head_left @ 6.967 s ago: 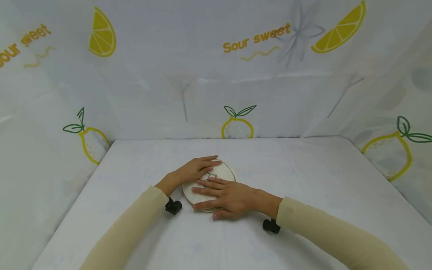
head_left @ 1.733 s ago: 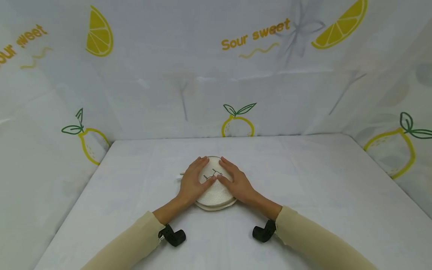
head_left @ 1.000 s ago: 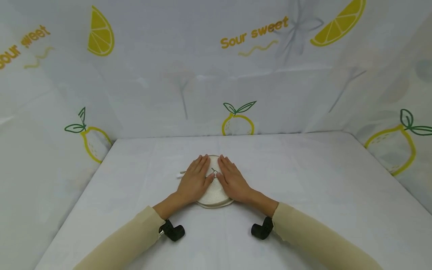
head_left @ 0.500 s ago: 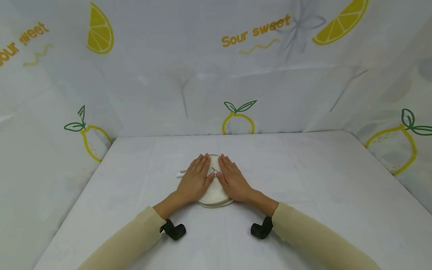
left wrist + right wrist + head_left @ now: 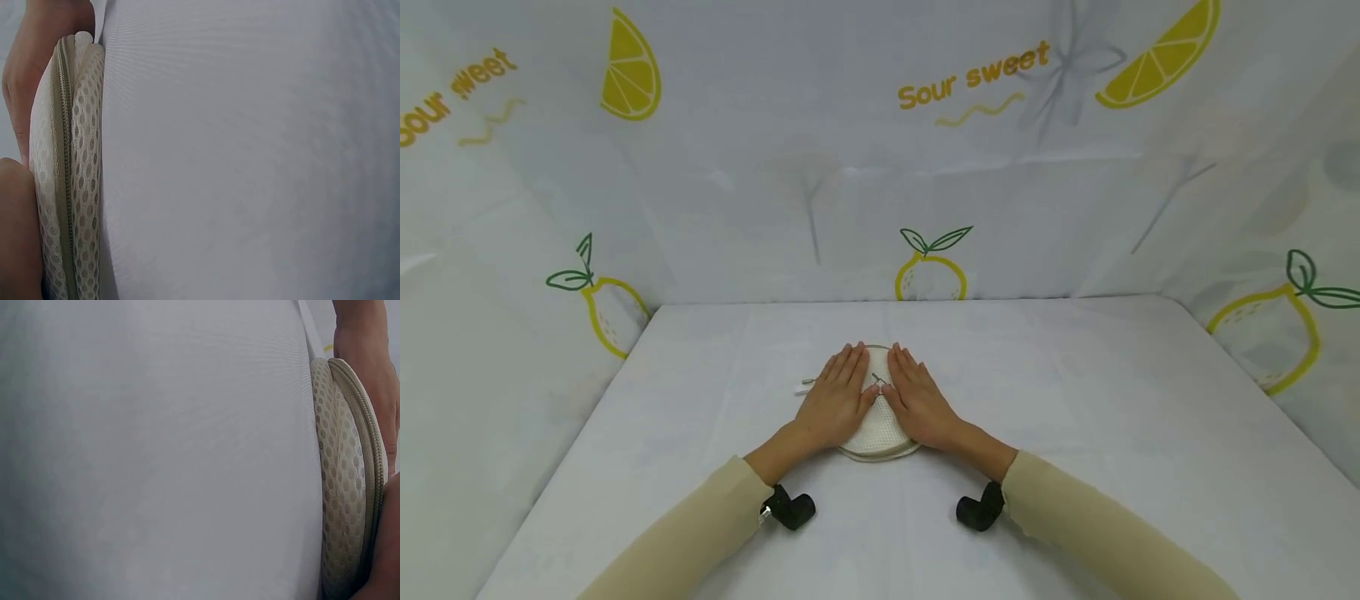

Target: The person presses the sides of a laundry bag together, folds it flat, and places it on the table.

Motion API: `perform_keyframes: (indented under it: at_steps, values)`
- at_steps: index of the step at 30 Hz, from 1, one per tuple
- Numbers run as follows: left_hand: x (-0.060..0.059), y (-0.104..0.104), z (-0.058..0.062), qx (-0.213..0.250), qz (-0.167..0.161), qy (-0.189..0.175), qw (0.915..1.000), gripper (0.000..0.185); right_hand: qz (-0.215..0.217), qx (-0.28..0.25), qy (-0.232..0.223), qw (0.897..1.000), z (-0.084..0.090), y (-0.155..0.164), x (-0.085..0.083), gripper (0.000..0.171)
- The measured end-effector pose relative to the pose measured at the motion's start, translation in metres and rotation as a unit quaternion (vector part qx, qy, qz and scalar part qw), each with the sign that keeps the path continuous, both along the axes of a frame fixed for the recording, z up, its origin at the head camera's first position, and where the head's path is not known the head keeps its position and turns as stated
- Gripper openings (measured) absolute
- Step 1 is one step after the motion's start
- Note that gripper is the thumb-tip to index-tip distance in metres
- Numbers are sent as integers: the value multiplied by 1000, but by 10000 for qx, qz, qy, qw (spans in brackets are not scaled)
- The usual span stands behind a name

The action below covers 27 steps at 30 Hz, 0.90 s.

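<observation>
A round cream mesh laundry bag (image 5: 878, 432) with a dark line drawing lies on the table's middle in the head view. Flat across its left half rests my left hand (image 5: 835, 404), fingers straight and pointing away. My right hand (image 5: 922, 406) mirrors it on the right half, and the two thumb tips come close together over the drawing. A zipper (image 5: 65, 156) runs around the bag's side in the left wrist view. Honeycomb mesh (image 5: 331, 456) shows on its edge in the right wrist view. Past my left hand stick out a zipper pull (image 5: 807, 382) and a white tag (image 5: 803, 392).
A white cloth covers the table (image 5: 1075, 400). Behind and at both sides hangs a white curtain (image 5: 737, 233) printed with lemons and lettering. Black wrist cameras (image 5: 792, 508) hang below both sleeve cuffs.
Earlier my right hand lay across the bag's lower right and my left at its upper left. Both now lie symmetrically, with fingers straightened flat on it. Almost nothing moves in the last second.
</observation>
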<state>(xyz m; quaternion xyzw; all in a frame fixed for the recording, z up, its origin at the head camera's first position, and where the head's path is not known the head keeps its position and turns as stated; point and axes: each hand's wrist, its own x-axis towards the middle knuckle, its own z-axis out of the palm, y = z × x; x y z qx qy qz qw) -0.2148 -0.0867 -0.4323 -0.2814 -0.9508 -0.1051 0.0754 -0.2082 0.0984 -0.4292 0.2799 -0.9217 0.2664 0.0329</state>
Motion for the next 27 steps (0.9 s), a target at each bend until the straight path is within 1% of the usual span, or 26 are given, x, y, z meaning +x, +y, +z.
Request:
perform_keyframes:
  at_steps: [4, 8, 12, 14, 16, 20, 22, 24, 27]
  values:
    - [-3, -1, 0, 67, -2, 68, 10000, 61, -1, -7, 30, 10000, -1, -1, -4, 58]
    - [-5, -2, -6, 306, -4, 155, 9994, 61, -36, 6, 95, 9999, -5, -2, -6, 57]
    - [-2, -3, -15, 608, 5, -2, 9981, 62, -47, 7, 59, 10000, -11, -2, -1, 57]
    - [0, -4, -17, 770, -19, -77, 9970, 63, -60, 5, 47, 10000, -10, -1, 2, 57]
    - [1, -4, -16, 1046, -70, -49, 9945, 63, -89, -4, 80, 9999, -7, 0, 3, 57]
    - [-1, -4, -10, 1412, -29, 337, 9894, 57, -116, 49, 49, 9999, 3, 2, 2, 57]
    - [-2, -5, -6, 1530, 10, 550, 9867, 53, -129, 107, -48, 9998, 8, 4, 2, 57]
    - [-1, -7, -3, 1597, 25, 697, 9847, 50, -141, 140, -49, 9998, 13, 6, 3, 58]
    - [1, -12, 6, 1678, -74, 807, 9825, 49, -101, 143, 133, 9998, 23, 15, 5, 58]
